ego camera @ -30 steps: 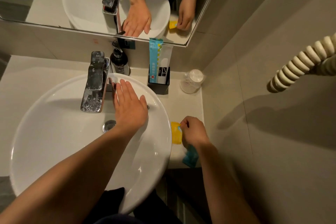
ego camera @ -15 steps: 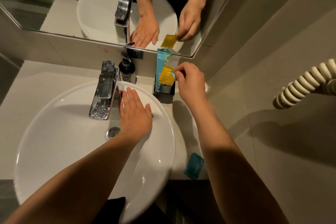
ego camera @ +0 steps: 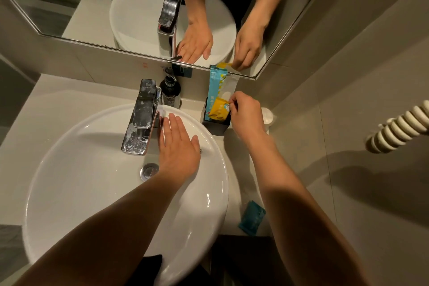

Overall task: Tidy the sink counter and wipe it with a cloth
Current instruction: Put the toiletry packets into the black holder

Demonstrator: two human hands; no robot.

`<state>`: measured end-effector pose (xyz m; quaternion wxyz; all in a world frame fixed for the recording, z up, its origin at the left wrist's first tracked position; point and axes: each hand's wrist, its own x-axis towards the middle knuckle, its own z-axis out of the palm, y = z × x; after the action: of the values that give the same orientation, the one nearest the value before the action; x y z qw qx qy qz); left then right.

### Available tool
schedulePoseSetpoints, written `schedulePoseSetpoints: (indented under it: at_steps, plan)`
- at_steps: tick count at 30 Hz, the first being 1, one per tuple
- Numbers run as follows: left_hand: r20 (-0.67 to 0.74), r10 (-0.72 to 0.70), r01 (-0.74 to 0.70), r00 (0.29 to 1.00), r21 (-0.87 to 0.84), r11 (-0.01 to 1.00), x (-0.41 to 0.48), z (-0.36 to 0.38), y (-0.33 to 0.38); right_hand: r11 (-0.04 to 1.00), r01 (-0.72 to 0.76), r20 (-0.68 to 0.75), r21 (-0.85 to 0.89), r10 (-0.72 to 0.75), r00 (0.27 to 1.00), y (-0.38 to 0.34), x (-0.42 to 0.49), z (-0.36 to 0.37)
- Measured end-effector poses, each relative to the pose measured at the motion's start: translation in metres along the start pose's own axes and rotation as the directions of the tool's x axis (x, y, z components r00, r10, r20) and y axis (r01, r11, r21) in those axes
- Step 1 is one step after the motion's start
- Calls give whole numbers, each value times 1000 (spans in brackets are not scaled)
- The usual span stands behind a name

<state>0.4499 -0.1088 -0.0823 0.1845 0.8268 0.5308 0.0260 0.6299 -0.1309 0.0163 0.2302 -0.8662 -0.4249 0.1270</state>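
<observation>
My right hand (ego camera: 246, 115) pinches a yellow sachet (ego camera: 218, 110) by its corner, and the sachet's lower end sits inside a black holder box (ego camera: 216, 126) at the back of the counter. A tall blue and white packet (ego camera: 218, 86) stands in the same box. My left hand (ego camera: 178, 146) lies flat with fingers spread inside the white basin (ego camera: 92, 193), just right of the chrome faucet (ego camera: 141, 118). A teal sachet (ego camera: 252, 217) lies on the beige counter (ego camera: 234, 146) near its front right edge.
A dark soap pump bottle (ego camera: 170, 90) stands behind the faucet. A clear cup with a white lid (ego camera: 268, 116) is partly hidden behind my right wrist. A mirror (ego camera: 139, 7) runs along the back wall. A ribbed white hose (ego camera: 399, 125) hangs at the right.
My right hand lifted the yellow sachet from the counter's front right and carried it back into the black holder box. The teal sachet stayed behind. My left hand kept still.
</observation>
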Motion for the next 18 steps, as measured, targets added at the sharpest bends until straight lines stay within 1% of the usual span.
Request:
schedulePoseSetpoints:
  at_steps: [5, 9, 11, 18]
  plan:
    - [8, 1, -1, 1000, 1, 1000, 0, -1, 1, 991, 3, 109, -136, 12, 994, -3, 1, 16]
    - [8, -1, 1, 1000, 12, 1000, -1, -2, 1, 975, -45, 146, -216, 78, 986, -5, 2, 27]
    - [13, -3, 3, 1000, 13, 1000, -1, -2, 1, 968, -64, 152, -241, 103, 983, -4, 3, 29]
    - [20, -6, 6, 1000, 10, 1000, 0, -2, 1, 952, -54, 204, -302, 120, 972, -1, 5, 33]
